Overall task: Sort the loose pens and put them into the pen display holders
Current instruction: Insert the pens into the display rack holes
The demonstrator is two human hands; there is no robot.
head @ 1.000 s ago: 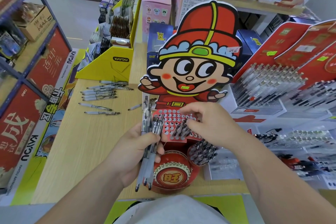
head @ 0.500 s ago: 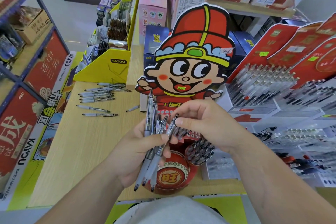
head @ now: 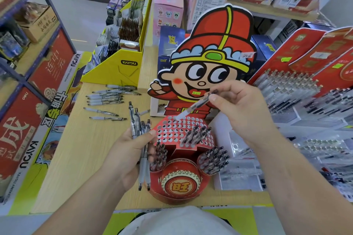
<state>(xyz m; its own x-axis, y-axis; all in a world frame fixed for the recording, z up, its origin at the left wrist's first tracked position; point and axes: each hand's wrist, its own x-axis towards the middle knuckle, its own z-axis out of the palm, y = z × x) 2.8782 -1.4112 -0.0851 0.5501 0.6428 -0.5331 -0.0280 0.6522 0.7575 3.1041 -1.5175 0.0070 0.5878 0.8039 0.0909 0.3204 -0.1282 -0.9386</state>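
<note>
One wide-angle camera, worn on the person's head, looks forward and steeply down onto the wooden tabletop [head: 63, 158]. It is close: both forearms run in from the bottom edge, with the left hand [head: 126, 154] at 7 o'clock of centre, the right hand [head: 240, 112] at 3 o'clock and the red pen display holder [head: 181, 196] at 6 o'clock. The store aisle floor [head: 84, 19] recedes at 10 o'clock.

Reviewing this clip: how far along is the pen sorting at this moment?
Done: a cluster of pens stands in the red hole panel, and the left cup and right cup hold pens. In hand: the right hand pinches a single pen, its tip at a back-row hole; the left hand grips a bundle. Left: that bundle, the loose pens on the table, and many empty holes.
</note>
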